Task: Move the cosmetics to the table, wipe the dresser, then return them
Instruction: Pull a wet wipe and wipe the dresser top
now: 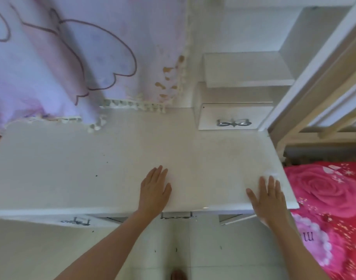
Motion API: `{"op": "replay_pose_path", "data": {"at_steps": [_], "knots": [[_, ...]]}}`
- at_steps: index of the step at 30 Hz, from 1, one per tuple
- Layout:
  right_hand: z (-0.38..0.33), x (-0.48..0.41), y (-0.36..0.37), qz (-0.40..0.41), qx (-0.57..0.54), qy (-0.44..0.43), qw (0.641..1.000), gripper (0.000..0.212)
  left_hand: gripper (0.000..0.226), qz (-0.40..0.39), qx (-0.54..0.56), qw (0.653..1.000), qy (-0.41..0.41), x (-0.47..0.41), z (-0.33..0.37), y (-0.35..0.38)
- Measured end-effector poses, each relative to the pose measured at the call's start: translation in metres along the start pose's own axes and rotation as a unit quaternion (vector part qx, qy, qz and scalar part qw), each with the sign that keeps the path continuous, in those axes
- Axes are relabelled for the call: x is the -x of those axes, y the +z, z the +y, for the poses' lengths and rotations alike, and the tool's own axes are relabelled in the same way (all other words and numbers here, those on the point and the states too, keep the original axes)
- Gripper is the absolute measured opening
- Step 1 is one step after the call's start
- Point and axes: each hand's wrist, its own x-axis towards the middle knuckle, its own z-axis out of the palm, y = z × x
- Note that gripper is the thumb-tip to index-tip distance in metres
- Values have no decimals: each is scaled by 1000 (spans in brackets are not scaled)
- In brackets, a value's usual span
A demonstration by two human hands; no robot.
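while both hands lie flat with straight fingers, well apart from each other, the left hand (155, 188) presses on the white dresser top (92, 158) near its front edge, and the right hand (268, 201) rests at the top's right front corner. a pale blurred patch (274, 173) sits at the right fingertips; i cannot tell what it is. beyond the right hand stands a small drawer (213, 118) with a silver handle (233, 123). beyond the left hand hangs a lilac cloth (62, 67) with a tasselled hem. right of the right hand lies a red rose-print bedspread (324, 188).
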Motion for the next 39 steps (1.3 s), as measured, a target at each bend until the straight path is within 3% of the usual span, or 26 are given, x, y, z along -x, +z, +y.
{"op": "replay_pose_path", "data": {"at_steps": [3, 7, 10, 14, 19, 20, 23, 27, 29, 31, 39], "knots": [[22, -9, -8, 17, -25, 8, 1000, 69, 90, -21, -19, 999, 15, -2, 17, 8], [-1, -8, -2, 35, -58, 53, 996, 73, 85, 0, -23, 1000, 5, 2, 12, 5], [-53, 13, 19, -36, -48, -46, 997, 91, 86, 10, -18, 999, -35, 11, -8, -3], [-133, 52, 46, -36, -1, -202, 979, 77, 74, 94, 19, 989, -111, 30, -39, -27], [-223, 89, 76, -40, 40, -388, 920, 65, 72, 161, 9, 969, -187, 84, -86, -69], [-238, 94, 79, -17, 47, -421, 906, 60, 71, 174, 8, 962, -212, 100, -96, -78], [-279, 104, 87, -14, 49, -485, 873, 75, 48, 221, 21, 924, -311, 151, -127, -100], [-320, 125, 94, -5, 43, -559, 828, 46, 58, 269, 11, 872, -409, 235, -157, -120], [-338, 142, 98, -32, 32, -591, 806, 58, 47, 293, 8, 844, -450, 276, -167, -126], [-355, 170, 95, -53, -7, -614, 787, 65, 45, 326, 12, 816, -478, 310, -173, -131], [-404, 329, 63, -119, -112, -705, 690, 53, 46, 401, 30, 753, -521, 429, -180, -157]]}}
